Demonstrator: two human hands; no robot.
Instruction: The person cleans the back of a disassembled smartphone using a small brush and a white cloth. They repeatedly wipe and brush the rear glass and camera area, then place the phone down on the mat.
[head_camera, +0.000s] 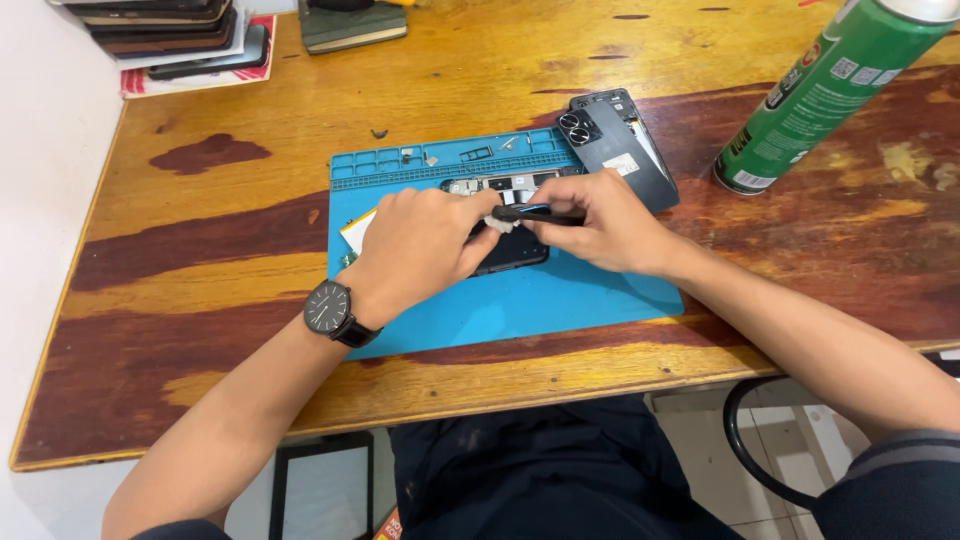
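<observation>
Lying mid-mat (560, 300), an opened phone (510, 250) is pinned by the left hand (425, 245); a black tool (535, 213) is gripped by the right hand (600, 225).

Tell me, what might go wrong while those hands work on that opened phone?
1. The black tool in the right hand presses near the opened phone by the left hand; a slip could scratch exposed parts.
2. Tiny parts sit in the blue mat's open tray compartments; a bumped wrist might scatter them.
3. The green spray can stands tilted near the elbow and could topple.
</observation>
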